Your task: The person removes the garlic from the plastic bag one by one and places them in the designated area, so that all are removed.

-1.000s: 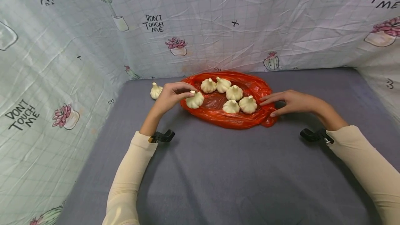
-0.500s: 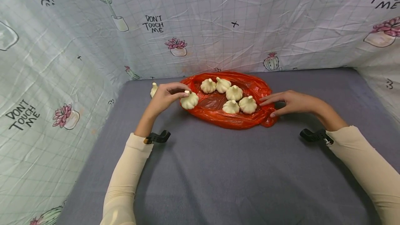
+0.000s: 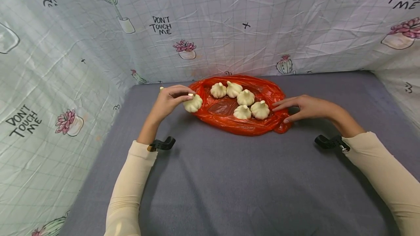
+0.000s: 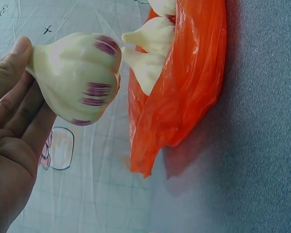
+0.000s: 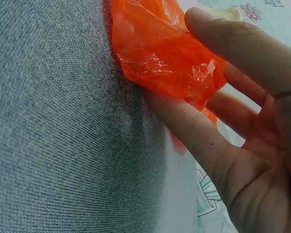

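Observation:
My left hand pinches a garlic bulb by its stem, at the left edge of a red plastic bag. Purple streaks mark this cream-coloured bulb in the left wrist view, where the thumb and fingertips meet at its neck. Several more garlic bulbs sit on the spread-out bag. At the bag's right end rests my right hand, its fingers extended over the rim and its thumb lower down. In the right wrist view the bunched plastic lies between the spread thumb and fingers.
Another garlic bulb is mostly hidden behind the left hand, with just its stem tip showing. A grey cloth covers the table. Printed fabric hangs behind and at the sides, close to the bag's far edge.
My left hand has moved left with the garlic bulb, from over the bag to its left edge, covering the loose bulb behind. The right hand has stayed in place.

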A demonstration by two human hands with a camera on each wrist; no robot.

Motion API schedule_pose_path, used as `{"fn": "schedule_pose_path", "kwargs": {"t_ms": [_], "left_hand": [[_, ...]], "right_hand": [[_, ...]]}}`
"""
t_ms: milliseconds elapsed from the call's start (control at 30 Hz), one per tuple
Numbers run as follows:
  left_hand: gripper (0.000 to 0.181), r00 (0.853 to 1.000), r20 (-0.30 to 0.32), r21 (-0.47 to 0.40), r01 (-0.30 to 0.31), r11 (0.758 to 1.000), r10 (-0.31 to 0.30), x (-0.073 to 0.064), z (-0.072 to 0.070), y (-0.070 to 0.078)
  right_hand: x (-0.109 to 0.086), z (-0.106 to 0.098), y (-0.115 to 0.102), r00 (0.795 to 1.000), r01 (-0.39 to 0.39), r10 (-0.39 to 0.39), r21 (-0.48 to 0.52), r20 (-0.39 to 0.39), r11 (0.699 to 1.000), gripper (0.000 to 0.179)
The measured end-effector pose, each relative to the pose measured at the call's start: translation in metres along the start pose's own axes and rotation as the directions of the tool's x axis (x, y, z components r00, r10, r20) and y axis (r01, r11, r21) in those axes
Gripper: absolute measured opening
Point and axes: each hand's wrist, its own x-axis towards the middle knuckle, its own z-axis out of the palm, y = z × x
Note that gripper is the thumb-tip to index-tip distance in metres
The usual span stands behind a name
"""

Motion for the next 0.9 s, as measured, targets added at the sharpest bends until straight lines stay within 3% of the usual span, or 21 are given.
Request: {"fn": "schedule_pose_path", "kwargs": {"t_ms": [233, 567, 900], "left_hand": [[0.016, 0.999, -0.045, 0.049, -0.011, 0.999, 0.013, -0.001, -0.007, 0.003], [0.018, 0.997, -0.079, 0.058, 0.002, 0.998, 0.002, -0.009, -0.013, 0.028], [0.016, 0.992, -0.114, 0.051, 0.054, 0.997, -0.048, -0.011, -0.021, 0.018]], "right_hand": [[-0.001, 0.000, -0.002, 1.000, 0.014, -0.014, -0.016, -0.010, 1.000, 0.049], [-0.002, 0.000, -0.001, 1.000, 0.016, -0.016, -0.036, -0.006, 0.999, 0.049], [-0.001, 0.000, -0.002, 1.000, 0.023, -0.023, -0.028, 0.006, 0.999, 0.050]]}}
